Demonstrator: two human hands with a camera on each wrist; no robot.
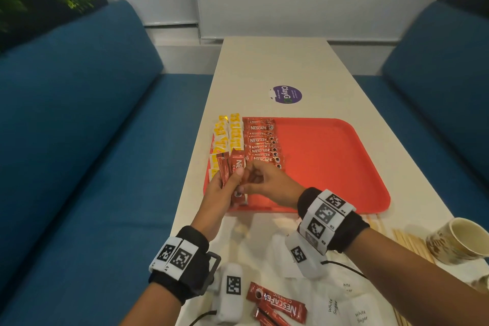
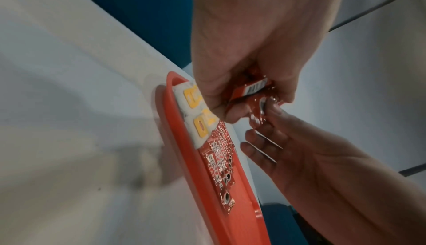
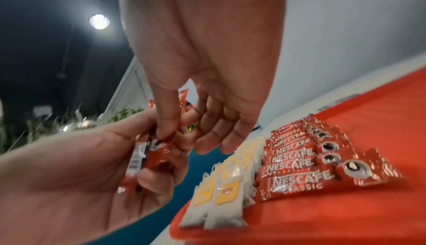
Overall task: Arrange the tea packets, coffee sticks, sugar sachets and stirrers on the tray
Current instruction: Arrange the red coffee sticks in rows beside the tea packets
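A red tray lies on the white table. Two columns of yellow-and-white tea packets line its left edge, with a row of red coffee sticks overlapping beside them. My left hand grips a few coffee sticks upright above the tray's near left corner. My right hand pinches one of those sticks between thumb and forefinger. In the right wrist view the pinch sits on the stick near its lower end. The left wrist view shows the held sticks over the tea packets.
Loose coffee sticks and white sugar sachets lie near the table's front edge. Wooden stirrers and a paper cup are at the right. A purple sticker lies beyond the tray. Blue sofas flank the table.
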